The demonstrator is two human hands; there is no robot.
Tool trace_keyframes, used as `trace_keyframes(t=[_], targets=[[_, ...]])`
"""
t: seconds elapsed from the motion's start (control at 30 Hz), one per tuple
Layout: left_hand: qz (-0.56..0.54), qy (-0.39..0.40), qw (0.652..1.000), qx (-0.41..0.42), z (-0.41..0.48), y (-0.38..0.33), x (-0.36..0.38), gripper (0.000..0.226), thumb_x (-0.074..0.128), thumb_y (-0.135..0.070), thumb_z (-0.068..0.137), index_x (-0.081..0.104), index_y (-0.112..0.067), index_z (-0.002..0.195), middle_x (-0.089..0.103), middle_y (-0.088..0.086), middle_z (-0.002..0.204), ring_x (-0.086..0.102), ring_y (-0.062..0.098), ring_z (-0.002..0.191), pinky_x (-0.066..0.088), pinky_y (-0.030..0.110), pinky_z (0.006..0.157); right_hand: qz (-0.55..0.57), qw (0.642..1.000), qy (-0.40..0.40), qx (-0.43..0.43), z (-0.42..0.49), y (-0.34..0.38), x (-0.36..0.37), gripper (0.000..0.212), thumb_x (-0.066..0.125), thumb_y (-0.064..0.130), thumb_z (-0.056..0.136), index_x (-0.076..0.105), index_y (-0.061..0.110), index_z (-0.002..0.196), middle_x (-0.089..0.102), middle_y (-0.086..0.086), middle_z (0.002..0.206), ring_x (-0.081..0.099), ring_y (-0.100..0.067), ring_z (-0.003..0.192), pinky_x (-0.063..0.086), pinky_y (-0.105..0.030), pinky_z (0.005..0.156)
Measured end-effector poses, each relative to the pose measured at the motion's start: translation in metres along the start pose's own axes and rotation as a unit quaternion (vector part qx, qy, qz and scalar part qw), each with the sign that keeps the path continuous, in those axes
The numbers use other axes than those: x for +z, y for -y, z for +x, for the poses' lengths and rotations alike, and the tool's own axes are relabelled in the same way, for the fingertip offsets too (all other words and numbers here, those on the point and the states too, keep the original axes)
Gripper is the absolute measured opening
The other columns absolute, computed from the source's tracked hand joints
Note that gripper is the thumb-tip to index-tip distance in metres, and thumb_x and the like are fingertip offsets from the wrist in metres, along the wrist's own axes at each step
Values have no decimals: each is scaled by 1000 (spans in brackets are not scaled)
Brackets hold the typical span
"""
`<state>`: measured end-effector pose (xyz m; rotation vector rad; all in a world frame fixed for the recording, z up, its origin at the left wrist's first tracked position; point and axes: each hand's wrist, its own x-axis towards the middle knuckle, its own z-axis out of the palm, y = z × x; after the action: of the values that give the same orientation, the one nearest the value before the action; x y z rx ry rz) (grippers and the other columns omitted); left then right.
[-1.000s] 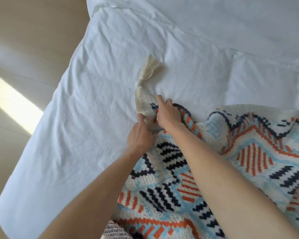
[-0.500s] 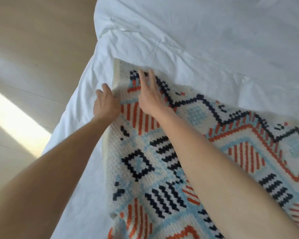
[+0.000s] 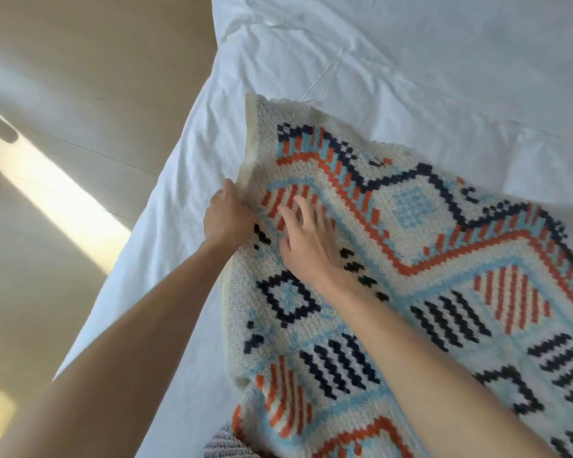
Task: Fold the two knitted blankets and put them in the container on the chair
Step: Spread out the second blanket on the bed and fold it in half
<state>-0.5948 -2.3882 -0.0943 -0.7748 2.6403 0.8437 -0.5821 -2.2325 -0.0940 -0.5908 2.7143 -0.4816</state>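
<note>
A knitted blanket (image 3: 411,206) in cream, light blue, orange and navy lies spread over the white bed (image 3: 377,54), its corner pointing to the far left. My left hand (image 3: 227,216) grips the blanket's left edge, fingers curled round the cream border. My right hand (image 3: 306,239) lies flat on the pattern just beside it, fingers spread and straight. A bit of a second, grey knitted blanket (image 3: 225,446) peeks out at the bottom edge under the patterned one. The chair and its container are out of view.
The bed's left edge runs diagonally from top centre to bottom left. Beyond it is pale wooden floor (image 3: 63,77) with a bright strip of sunlight (image 3: 57,196). White sheet stretches beyond the blanket toward the top right.
The bunched corner with its tassel has been pulled out and laid flat to the far left. Both hands have since drawn back a little along the left edge, the right hand smoothing the surface.
</note>
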Motion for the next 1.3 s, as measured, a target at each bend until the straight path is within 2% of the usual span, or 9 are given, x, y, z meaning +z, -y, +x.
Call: trace_keyframes(t=[0.2, 0.3, 0.57, 0.7, 0.8, 0.93, 1.07, 1.17, 1.3], targets=[[-86, 2, 995, -44, -58, 24, -2, 27, 46, -29, 83, 38, -16, 106, 54, 2, 76, 59, 25, 62, 53, 41, 52, 27, 998, 33, -53, -106, 46, 26, 32, 51, 17, 88, 54, 12, 120, 50, -11, 125, 45, -27, 113, 41, -38, 92], [-94, 29, 994, -52, -99, 44, -2, 29, 43, -25, 80, 39, -17, 107, 54, 3, 75, 54, 19, 56, 49, 36, 48, 50, 995, 38, -80, -145, 62, 34, 26, 56, 10, 85, 62, 10, 110, 59, -7, 111, 55, -23, 97, 48, -32, 78], [-118, 177, 967, -138, -218, 107, 8, 20, 53, -25, 73, 46, -11, 85, 61, 11, 81, 60, 30, 71, 53, 43, 61, 23, 985, 62, -161, -180, 71, 31, 23, 54, -5, 82, 65, 4, 101, 63, -7, 110, 56, -26, 98, 49, -37, 83], [-79, 239, 961, -115, -265, 131, 21, 17, 58, -26, 83, 53, -14, 93, 62, 3, 89, 57, 23, 86, 40, 27, 64, 12, 959, 93, -268, -190, 83, 27, 28, 51, -8, 78, 65, 6, 98, 64, -6, 106, 56, -25, 98, 51, -37, 80], [-63, 299, 946, -109, -290, 139, 25, 14, 59, -21, 81, 53, -13, 90, 59, 3, 87, 52, 20, 81, 39, 27, 65, -21, 935, 160, -316, -206, 92, 36, 42, 52, -13, 74, 61, 6, 111, 60, -8, 119, 54, -27, 103, 48, -39, 88], [-72, 334, 935, -98, -308, 141, 23, 18, 59, -21, 77, 52, -9, 89, 59, 6, 86, 55, 25, 81, 43, 32, 69, -108, 928, 229, -272, -221, 88, 47, 68, 51, -14, 76, 39, 19, 135, 35, -5, 144, 44, -29, 111, 40, -38, 92], [-54, 376, 921, -88, -323, 141, 27, 40, 66, -27, 73, 51, -10, 107, 61, 7, 102, 56, 23, 90, 48, 37, 81, -186, 933, 161, -263, -227, 94, 48, 36, 44, -11, 78, 59, 9, 103, 56, -11, 107, 49, -27, 92, 41, -35, 74], [-47, 338, 937, -80, -338, 138, 34, 36, 67, -23, 74, 48, -11, 102, 59, 6, 101, 56, 25, 92, 48, 34, 76, -157, 957, 76, -231, -231, 93, 43, 35, 32, -10, 74, 61, 5, 88, 60, -12, 84, 52, -28, 74, 44, -36, 62], [49, 90, 994, -48, -343, 152, 17, 29, 56, -10, 71, 33, -15, 88, 44, 7, 94, 44, 26, 82, 31, 32, 64, -103, 975, 7, -197, -236, 80, 35, 38, 41, -14, 74, 61, 5, 99, 65, -10, 97, 49, -26, 74, 46, -35, 61]])
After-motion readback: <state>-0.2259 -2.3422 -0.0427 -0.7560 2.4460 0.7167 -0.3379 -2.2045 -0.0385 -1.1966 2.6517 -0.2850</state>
